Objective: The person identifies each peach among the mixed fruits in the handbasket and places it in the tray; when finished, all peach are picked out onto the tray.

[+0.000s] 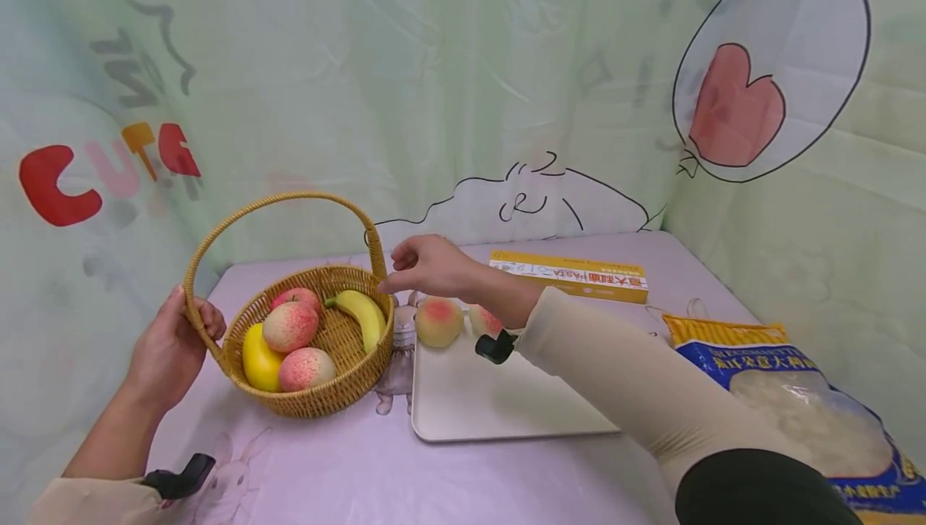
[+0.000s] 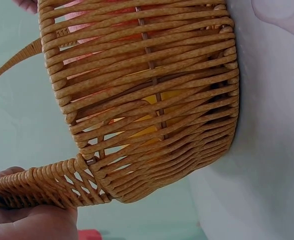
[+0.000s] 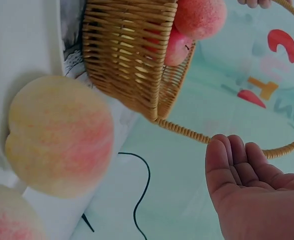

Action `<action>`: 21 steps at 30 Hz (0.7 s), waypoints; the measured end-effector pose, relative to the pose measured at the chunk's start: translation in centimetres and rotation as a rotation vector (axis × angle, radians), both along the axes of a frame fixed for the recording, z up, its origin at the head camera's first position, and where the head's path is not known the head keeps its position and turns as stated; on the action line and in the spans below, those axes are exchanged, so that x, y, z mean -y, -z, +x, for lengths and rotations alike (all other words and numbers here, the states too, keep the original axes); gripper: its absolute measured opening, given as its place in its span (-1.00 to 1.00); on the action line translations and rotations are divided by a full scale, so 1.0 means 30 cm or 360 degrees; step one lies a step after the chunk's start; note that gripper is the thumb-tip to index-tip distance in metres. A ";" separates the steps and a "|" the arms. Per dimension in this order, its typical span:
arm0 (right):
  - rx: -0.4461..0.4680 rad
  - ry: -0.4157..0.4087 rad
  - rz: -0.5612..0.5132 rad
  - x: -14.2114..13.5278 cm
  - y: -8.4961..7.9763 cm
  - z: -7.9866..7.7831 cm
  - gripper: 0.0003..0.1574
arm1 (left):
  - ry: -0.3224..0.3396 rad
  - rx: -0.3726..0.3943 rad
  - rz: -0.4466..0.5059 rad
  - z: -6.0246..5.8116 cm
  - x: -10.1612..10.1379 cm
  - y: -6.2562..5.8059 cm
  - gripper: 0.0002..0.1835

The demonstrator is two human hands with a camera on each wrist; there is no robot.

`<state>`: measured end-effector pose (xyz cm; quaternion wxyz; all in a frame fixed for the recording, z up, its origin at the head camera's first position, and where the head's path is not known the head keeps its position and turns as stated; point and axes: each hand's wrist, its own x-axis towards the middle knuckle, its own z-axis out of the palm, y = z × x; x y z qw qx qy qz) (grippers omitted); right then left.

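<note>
Wicker basket [image 1: 318, 406] is placed on the tabletop [image 1: 347, 473], left of the tray [image 1: 499, 408]. Apple [image 1: 298, 297], banana [image 1: 365, 316], yellow fruit [image 1: 260, 358] and two peaches [image 1: 291, 327] are carried inside. One side of the handle [image 1: 289, 197] is gripped by the left hand [image 1: 170, 344], fingers wrapped round it. Right hand [image 1: 437, 272] is held just beside the opposite side, fingers bent, thumb apart, nothing seen between; whether the handle is touched cannot be told.

Handling, as judged: basket is taken to be light and fairly stiff, with slight give in the handle; most weight is expected from the fruit. More of the load is gathered on the left, so tipping could be caused by a one-sided lift. Round fruit may be rolled by a jolt. Hold is best taken on both sides of the handle.

Views: banana is plainly shown only from the head. Handle's lower joint is shown close from the left wrist, with yellow fruit glimpsed through gaps. Apple's stalk is revealed from the right wrist.
</note>
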<state>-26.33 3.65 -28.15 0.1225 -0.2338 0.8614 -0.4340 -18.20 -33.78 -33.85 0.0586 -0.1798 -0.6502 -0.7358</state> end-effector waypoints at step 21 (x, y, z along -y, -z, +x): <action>0.0054 -0.0063 0.0070 0.186 -0.020 -0.040 -0.20 | -0.0022 0.0008 -0.0001 0.001 0.001 0.002 -0.54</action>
